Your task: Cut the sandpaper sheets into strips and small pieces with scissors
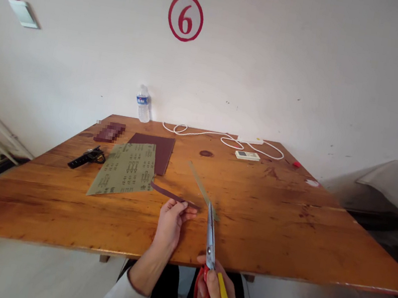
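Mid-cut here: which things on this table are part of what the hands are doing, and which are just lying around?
In use:
left hand pinching the dark sandpaper strip
right hand holding the red-and-yellow scissors
thin strip by the blades
sandpaper sheets

Lying about:
water bottle
white cable
remote control
black tool

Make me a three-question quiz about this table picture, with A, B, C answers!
1. Where does the water bottle stand?
A. far edge, by the wall
B. near edge
C. on the floor

2. What colours are the scissors' handles?
A. blue and green
B. red and yellow
C. black

3. What does the left hand hold?
A. nothing
B. the white cable
C. a thin dark strip

Answers: 1 A, it stands at the table's back against the wall. 2 B, one loop red, one yellow, in the right hand. 3 C, fingers pinch the strip's end.
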### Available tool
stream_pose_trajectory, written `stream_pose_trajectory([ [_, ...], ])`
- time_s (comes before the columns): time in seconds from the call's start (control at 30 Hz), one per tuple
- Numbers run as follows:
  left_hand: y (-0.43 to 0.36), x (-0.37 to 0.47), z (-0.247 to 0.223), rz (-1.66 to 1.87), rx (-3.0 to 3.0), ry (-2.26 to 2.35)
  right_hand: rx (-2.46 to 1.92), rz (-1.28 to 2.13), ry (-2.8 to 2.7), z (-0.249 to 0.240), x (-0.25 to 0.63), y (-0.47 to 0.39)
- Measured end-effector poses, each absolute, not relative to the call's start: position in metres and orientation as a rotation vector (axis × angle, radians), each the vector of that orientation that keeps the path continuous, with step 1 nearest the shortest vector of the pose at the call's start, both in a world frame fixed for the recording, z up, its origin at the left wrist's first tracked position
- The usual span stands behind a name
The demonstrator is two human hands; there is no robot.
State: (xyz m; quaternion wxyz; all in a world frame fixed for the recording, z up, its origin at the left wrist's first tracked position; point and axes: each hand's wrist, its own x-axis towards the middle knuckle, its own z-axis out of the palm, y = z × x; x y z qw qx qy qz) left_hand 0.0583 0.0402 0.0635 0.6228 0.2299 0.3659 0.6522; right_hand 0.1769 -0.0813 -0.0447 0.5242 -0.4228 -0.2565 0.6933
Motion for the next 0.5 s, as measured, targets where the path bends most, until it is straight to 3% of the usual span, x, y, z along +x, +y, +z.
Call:
stream_pose_trajectory([
  [0.5,0.027,0.071,0.081,1.507,0.406,0.749,-1.012,1.52,-0.734,-0.016,0.164,-0.089],
])
